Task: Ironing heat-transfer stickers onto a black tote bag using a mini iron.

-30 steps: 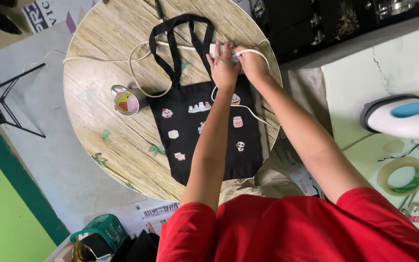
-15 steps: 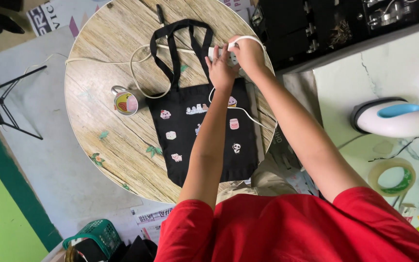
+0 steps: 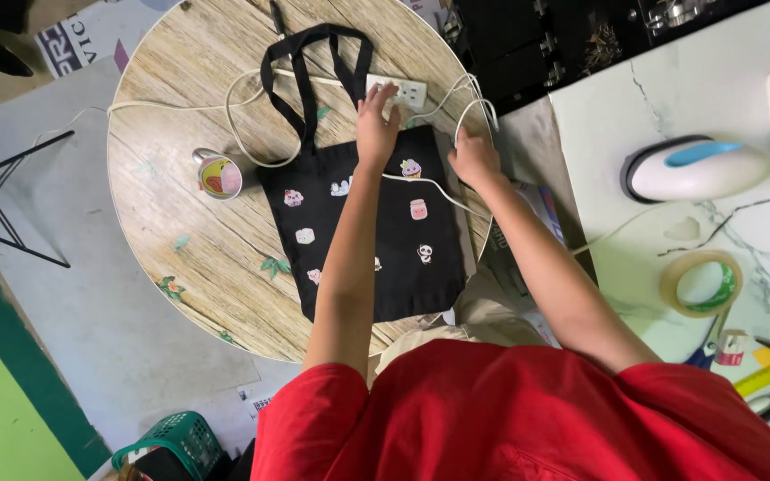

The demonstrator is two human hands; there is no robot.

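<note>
A black tote bag (image 3: 376, 240) with small colourful patches lies flat on a round wooden table (image 3: 180, 249), its handles pointing away from me. My left hand (image 3: 376, 125) reaches over the bag's top edge, fingers spread, touching a white power strip (image 3: 400, 92). My right hand (image 3: 474, 158) is near the table's right edge, closed around a white cord (image 3: 467, 105) that loops up from the strip. Another stretch of this cord crosses the bag's upper right corner.
A small cup (image 3: 218, 175) with a pink and yellow inside stands left of the bag, ringed by more white cable. On the marble counter to the right sit a white-and-blue device (image 3: 697, 169), a tape roll (image 3: 701, 283) and some tools. A green basket (image 3: 180, 436) stands on the floor.
Both hands were together at the power strip. My right hand has drawn back to the right with the cord, and my left hand stays at the strip.
</note>
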